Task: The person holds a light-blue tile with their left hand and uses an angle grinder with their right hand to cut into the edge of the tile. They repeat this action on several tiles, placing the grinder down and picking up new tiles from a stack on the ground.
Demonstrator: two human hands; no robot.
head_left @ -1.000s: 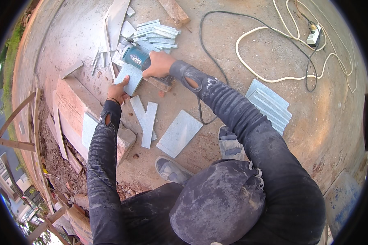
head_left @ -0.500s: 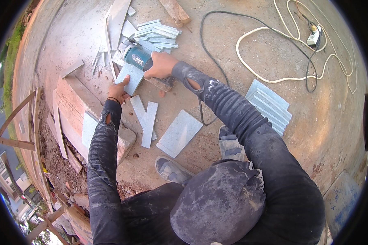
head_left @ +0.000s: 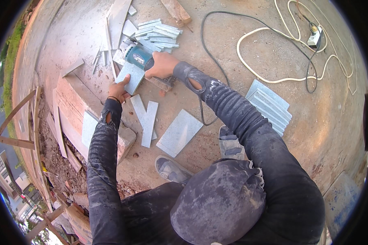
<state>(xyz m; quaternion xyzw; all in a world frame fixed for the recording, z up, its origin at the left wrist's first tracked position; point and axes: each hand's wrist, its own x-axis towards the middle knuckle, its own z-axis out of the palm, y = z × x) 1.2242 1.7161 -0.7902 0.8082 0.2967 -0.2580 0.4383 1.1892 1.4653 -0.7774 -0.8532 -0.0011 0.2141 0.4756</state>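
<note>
My right hand (head_left: 162, 65) grips the rear of a teal power cutter (head_left: 138, 57). The cutter lies over the far end of a pale grey-green stone tile (head_left: 131, 78); its blade cannot be made out. On the tile's near left edge, my left hand (head_left: 118, 90) pinches it with the thumb on top and the fingers beneath. A block (head_left: 161, 84) shows under the cutter and tile. Two narrow tile strips (head_left: 150, 122) lie crossed just nearer to me, beside a whole tile (head_left: 180, 132) on the ground.
Cut strips (head_left: 159, 33) are heaped beyond the cutter. Stacked tiles (head_left: 268, 107) lie on the right. A black cord (head_left: 223, 67) and a white cable (head_left: 243, 53) loop toward a socket box (head_left: 314, 36). A large stone block (head_left: 75, 100) stands left, near my shoes (head_left: 171, 169).
</note>
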